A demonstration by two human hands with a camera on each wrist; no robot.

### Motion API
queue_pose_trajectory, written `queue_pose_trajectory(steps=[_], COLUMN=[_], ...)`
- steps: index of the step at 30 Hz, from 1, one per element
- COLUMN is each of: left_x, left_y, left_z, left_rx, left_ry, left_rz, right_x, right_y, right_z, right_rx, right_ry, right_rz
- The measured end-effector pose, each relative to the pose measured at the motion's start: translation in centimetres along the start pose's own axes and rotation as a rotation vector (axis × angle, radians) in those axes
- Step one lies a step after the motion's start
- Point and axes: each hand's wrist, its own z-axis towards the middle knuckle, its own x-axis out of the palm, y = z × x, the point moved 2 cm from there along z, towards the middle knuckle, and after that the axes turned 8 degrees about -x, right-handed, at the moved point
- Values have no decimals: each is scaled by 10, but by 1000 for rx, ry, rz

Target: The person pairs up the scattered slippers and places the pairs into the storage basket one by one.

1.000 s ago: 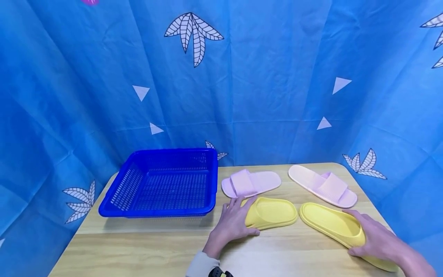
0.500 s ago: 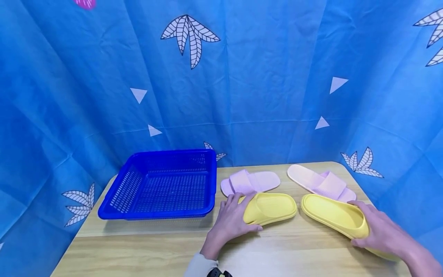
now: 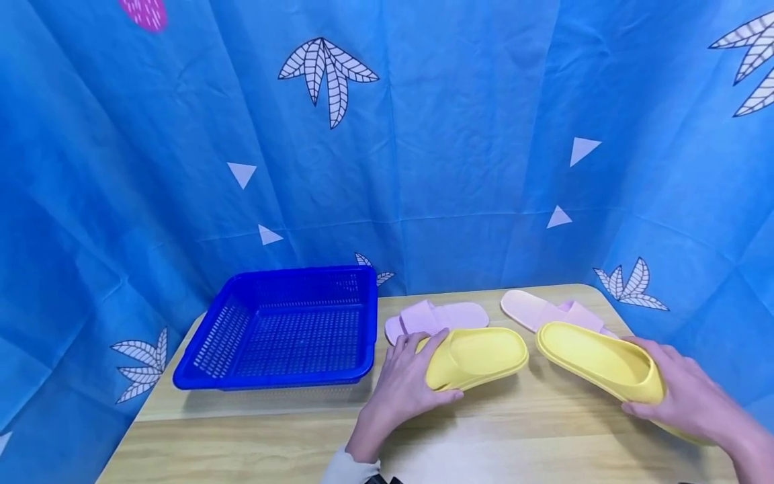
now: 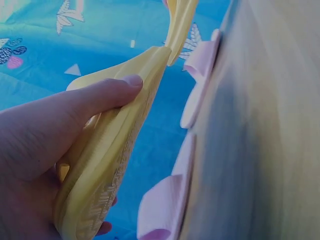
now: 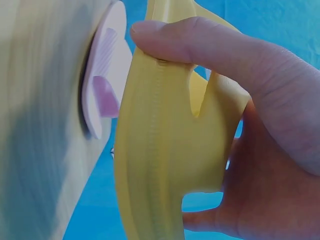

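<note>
My left hand (image 3: 406, 382) grips a yellow slipper (image 3: 486, 353) across its strap end, thumb along the near edge and fingers over the far side. In the left wrist view its patterned sole (image 4: 112, 185) shows, with a gap to the tabletop. On the right, my right hand (image 3: 686, 390) holds the other yellow slipper (image 3: 595, 356) round its strap, the heel pointing to the middle. The right wrist view has the thumb (image 5: 165, 42) pressed on that slipper's side (image 5: 155, 125), raised off the wood. The two yellow heels face each other, close together.
Behind the yellow pair, a pink slipper (image 3: 462, 314) and its mate (image 3: 526, 309), partly hidden, lie on the wooden table (image 3: 254, 437). A blue mesh basket (image 3: 365, 336) stands at the left. A blue patterned curtain (image 3: 471, 134) hangs along the back and sides.
Both hands have raised the yellow slippers off the table. The right one has risen most and now overlaps the right pink slipper. The view has tilted slightly upward.
</note>
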Motion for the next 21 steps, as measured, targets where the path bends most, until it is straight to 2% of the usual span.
queue_pose_trajectory(steps=[9, 17, 21], left_x=[-15, -30, -38], left_y=[2, 5, 8], left_z=[3, 4, 7], left_rx=[33, 37, 56], left_ry=[-55, -109, -121], left_rz=[19, -89, -101], right_x=[-9, -21, -25], right_y=[5, 13, 16], right_z=[11, 27, 32], right_rx=[-45, -79, -96], right_ry=[-59, -100, -129], right_rz=[8, 15, 19])
